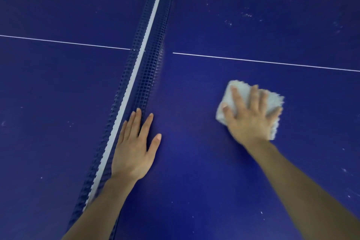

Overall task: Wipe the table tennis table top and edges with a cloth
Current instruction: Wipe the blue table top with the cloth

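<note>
Pressing one cloth (251, 101) flat — right hand (251, 117) spread; left hand (134, 152) open on table (194, 181).

— What did the table (194, 171) look like?
— Dark blue, filling the frame, with a thin white line across it and pale specks at upper right.
— And the cloth (241, 91)?
— White, fluffy, folded into a pad, flat on the table at centre right.

- Table (194, 161): smooth, matt blue top, white specks toward 1 o'clock.
- Cloth (272, 101): white, fluffy terry.
- Net (144, 76): dark mesh, white tape band.
</note>
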